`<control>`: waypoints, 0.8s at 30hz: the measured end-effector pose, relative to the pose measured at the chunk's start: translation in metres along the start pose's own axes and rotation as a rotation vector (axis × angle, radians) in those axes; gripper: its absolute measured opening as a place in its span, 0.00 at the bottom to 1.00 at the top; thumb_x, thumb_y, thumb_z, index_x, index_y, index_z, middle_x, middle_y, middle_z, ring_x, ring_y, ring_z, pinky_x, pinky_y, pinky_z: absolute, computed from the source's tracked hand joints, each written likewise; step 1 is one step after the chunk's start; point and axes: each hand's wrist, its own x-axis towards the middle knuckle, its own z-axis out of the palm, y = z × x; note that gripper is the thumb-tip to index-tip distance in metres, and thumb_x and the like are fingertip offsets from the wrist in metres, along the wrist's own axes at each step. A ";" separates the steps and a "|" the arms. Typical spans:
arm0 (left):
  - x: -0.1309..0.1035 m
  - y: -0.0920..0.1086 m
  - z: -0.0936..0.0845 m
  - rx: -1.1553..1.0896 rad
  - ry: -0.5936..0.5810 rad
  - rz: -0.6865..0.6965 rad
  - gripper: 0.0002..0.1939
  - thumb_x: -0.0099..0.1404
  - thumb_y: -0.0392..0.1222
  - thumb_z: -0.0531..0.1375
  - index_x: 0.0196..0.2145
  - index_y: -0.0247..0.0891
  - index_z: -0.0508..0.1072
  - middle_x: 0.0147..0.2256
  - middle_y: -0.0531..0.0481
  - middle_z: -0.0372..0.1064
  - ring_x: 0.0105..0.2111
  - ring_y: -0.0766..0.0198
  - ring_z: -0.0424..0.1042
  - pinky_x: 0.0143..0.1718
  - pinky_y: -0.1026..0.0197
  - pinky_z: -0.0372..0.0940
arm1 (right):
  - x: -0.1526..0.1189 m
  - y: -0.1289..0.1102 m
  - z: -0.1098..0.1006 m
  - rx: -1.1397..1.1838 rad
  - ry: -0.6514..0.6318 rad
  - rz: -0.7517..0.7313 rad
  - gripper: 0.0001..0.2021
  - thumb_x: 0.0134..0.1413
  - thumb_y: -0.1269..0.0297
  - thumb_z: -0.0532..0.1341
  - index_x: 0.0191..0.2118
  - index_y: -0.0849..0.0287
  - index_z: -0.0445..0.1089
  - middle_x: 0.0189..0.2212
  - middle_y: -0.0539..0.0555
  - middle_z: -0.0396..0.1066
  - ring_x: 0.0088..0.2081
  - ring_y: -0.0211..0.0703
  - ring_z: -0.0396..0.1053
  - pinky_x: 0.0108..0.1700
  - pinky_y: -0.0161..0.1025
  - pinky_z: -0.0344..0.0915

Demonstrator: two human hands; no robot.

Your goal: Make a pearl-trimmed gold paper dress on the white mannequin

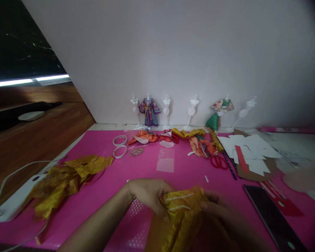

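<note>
At the bottom centre a piece of gold satin fabric (182, 217) is held up between both hands. Two curved rows of small white beads run across its upper part. My left hand (151, 196) grips the left edge, thumb in front, a thin bracelet on the wrist. On the right edge my right hand (216, 208) pinches the cloth, somewhat blurred. The lower part of the fabric hangs past the frame's bottom edge. A clear sheet of small beads (166, 164) lies on the pink mat beyond the hands.
More gold fabric (68, 178) and a white power strip (18, 199) lie left. Behind are tape rolls (120, 151), coloured scraps (143, 137) and small mannequins (166, 106). Red scissors (218, 162), white paper pieces (248, 148) and a dark phone (273, 217) are right.
</note>
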 end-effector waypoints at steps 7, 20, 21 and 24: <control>0.001 0.006 0.012 -0.071 0.104 -0.019 0.22 0.43 0.48 0.75 0.37 0.42 0.81 0.29 0.58 0.75 0.28 0.68 0.69 0.33 0.68 0.66 | 0.004 0.004 -0.001 0.018 -0.079 -0.004 0.12 0.49 0.60 0.69 0.39 0.59 0.79 0.30 0.54 0.79 0.35 0.48 0.77 0.43 0.43 0.69; 0.009 0.001 0.028 -0.173 0.284 -0.021 0.08 0.45 0.36 0.68 0.26 0.36 0.76 0.21 0.60 0.64 0.21 0.72 0.59 0.22 0.70 0.55 | 0.017 0.025 -0.002 0.283 -0.225 -0.005 0.11 0.46 0.62 0.67 0.37 0.59 0.77 0.31 0.56 0.78 0.38 0.48 0.76 0.45 0.44 0.69; 0.009 0.001 0.028 -0.186 0.275 -0.027 0.08 0.45 0.37 0.68 0.26 0.36 0.76 0.22 0.60 0.65 0.22 0.72 0.60 0.22 0.70 0.55 | 0.019 0.029 -0.004 0.267 -0.223 0.004 0.11 0.45 0.60 0.67 0.37 0.59 0.77 0.31 0.56 0.77 0.38 0.48 0.76 0.45 0.44 0.69; 0.009 0.000 0.028 -0.169 0.267 -0.032 0.08 0.46 0.37 0.67 0.28 0.36 0.75 0.22 0.59 0.64 0.22 0.71 0.60 0.23 0.69 0.54 | 0.024 0.043 -0.019 0.104 -0.135 -0.004 0.16 0.44 0.53 0.68 0.37 0.58 0.77 0.32 0.56 0.77 0.39 0.49 0.75 0.45 0.45 0.68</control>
